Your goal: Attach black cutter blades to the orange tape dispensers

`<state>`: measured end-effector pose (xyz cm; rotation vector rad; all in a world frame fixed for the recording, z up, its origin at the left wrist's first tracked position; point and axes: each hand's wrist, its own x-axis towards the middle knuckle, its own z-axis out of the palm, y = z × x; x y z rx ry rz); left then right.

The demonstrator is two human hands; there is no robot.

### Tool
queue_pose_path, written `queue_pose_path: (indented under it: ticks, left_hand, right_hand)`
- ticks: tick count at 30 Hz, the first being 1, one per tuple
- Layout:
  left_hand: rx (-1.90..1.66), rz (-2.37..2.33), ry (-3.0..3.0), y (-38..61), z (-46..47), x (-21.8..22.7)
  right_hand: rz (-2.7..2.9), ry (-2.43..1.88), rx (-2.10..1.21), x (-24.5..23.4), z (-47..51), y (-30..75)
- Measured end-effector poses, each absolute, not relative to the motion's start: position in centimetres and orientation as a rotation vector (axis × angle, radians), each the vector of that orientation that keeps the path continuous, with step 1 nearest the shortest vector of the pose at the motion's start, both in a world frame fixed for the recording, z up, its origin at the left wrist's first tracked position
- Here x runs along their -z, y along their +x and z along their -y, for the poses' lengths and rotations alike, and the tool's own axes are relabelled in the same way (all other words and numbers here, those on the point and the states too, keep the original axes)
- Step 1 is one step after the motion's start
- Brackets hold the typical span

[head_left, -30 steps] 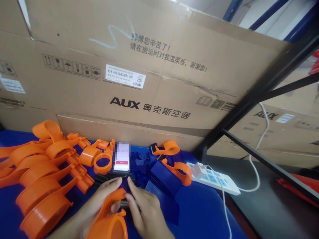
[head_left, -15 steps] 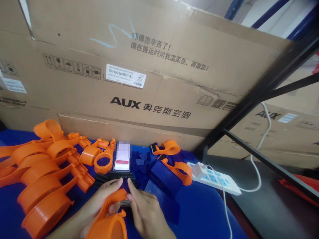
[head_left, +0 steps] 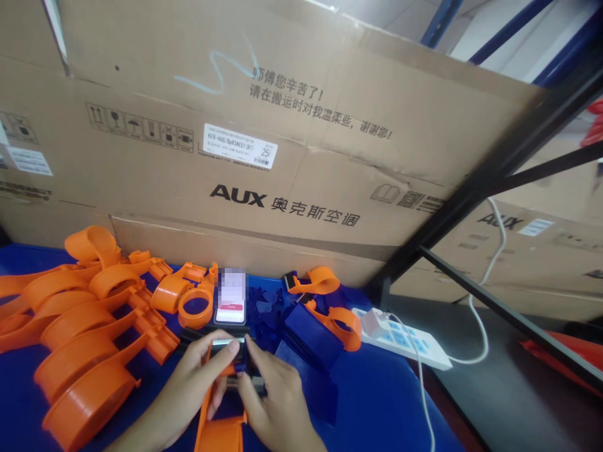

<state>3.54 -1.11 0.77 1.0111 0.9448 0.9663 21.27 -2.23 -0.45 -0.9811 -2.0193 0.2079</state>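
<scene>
In the head view an orange tape dispenser [head_left: 220,434] is held low in front of me, its serrated metal blade [head_left: 221,342] facing up. My left hand [head_left: 200,370] is closed around the blade end, thumb on top. From the other side, my right hand [head_left: 277,389] pinches a small dark blue piece [head_left: 242,359] against the blade's right end. Part of the blue piece is hidden by the fingers. Black strips [head_left: 191,336] lie just beyond my left hand.
Several orange dispensers [head_left: 87,351] are heaped at left. A phone [head_left: 230,311] stands ahead, with blue scraps [head_left: 266,307] and blue sheets [head_left: 313,333] to its right. A white power strip [head_left: 405,339] with cables lies at right. Cardboard boxes [head_left: 301,169] form the back, beside a black metal frame [head_left: 452,191].
The orange dispenser has turned in my hands, so its toothed blade now shows upward. My left thumb has shifted onto the blade end. My right hand stays close by with the blue piece.
</scene>
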Motion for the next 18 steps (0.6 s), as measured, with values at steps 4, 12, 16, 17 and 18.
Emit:
queue_pose_path:
  ticks: [4, 12, 16, 17, 18]
  left_hand:
    - [-0.955, -0.928, 1.026, 3.2, 1.0, -1.4]
    - [-0.915, -0.835, 0.917, 2.7, 0.6, -0.5]
    - [-0.97, -0.893, 0.843, 2.7, 0.1, -0.3]
    - [-0.978, -0.893, 0.828, 2.6, 0.0, -0.3]
    - [-0.988, -0.893, 0.816, 2.6, -0.1, -0.4]
  right_hand:
    - [2.015, -0.955, -0.228, -0.3, 2.4, 21.3]
    - [1.665, -1.249, -0.529, -2.3, 2.3, 21.7]
    - [1.619, -1.464, -0.374, -2.2, 1.2, 22.9]
    - [1.638, -1.498, -0.32, -2.1, 1.0, 23.2]
    - [1.662, -1.526, -0.271, -2.0, 0.8, 23.5]
